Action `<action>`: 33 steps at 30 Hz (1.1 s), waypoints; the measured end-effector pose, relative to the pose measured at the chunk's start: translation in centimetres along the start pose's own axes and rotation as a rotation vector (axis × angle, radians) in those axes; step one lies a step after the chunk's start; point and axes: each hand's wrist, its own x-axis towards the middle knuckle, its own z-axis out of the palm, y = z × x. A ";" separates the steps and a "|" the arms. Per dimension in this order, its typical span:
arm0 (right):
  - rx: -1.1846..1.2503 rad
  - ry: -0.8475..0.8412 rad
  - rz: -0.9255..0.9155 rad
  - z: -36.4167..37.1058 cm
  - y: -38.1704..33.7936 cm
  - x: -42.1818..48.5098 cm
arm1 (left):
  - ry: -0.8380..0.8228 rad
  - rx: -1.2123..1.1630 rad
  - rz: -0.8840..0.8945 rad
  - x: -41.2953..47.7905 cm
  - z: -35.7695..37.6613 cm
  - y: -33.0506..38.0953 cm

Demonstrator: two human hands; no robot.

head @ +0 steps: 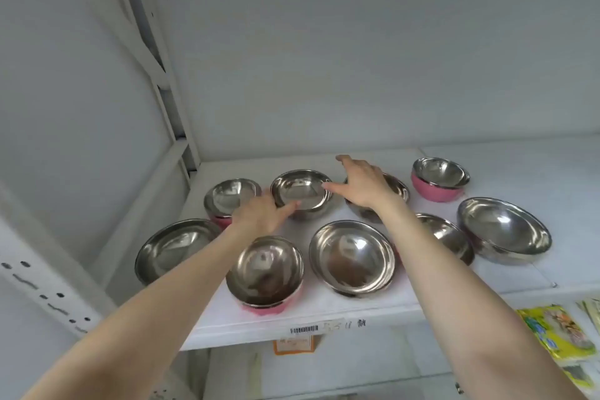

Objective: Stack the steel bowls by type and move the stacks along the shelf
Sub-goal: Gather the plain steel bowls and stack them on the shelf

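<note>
Steel bowls, nine positions, on a white shelf (506, 273) across the middle of the frame; head view only.

Left hand (259, 216): centre left, fingers spread and loose, thumb tip touching the near rim of the back centre bowl (300, 193). Nothing is clasped.

Right hand (363, 185): centre, fingers splayed wide, thumb tip at the right rim of the same bowl, palm over the back right-of-centre bowl (397, 188), which it partly hides. Whether the palm touches that bowl cannot be told.

Back row, left to right: pink-based bowl (232, 196), back centre bowl, half-hidden bowl, pink stack (438, 178) of what looks like two nested bowls, upper right.

Front row, left to right: wide plain bowl (175, 247), near pink-based bowl (264, 269) tilted toward the camera, large plain bowl (352, 258), bowl behind the right forearm (448, 235), large plain bowl at far right (505, 230).

Contents: every bowl shows a bare interior.

Shelf edge, lower centre: barcode label (305, 330). Lower right: yellow packets (556, 333) on a lower level.
</note>
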 end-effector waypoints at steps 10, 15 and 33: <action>0.079 -0.281 0.076 3.5 1.5 6.5 | -0.171 -0.732 -0.106 3.3 2.2 -0.7; 0.049 -0.377 0.047 5.1 1.6 8.2 | -0.241 -1.041 -0.186 4.4 3.3 -0.8; 0.657 -0.285 0.055 2.0 1.1 6.8 | -0.231 -1.227 -0.097 5.1 2.1 0.2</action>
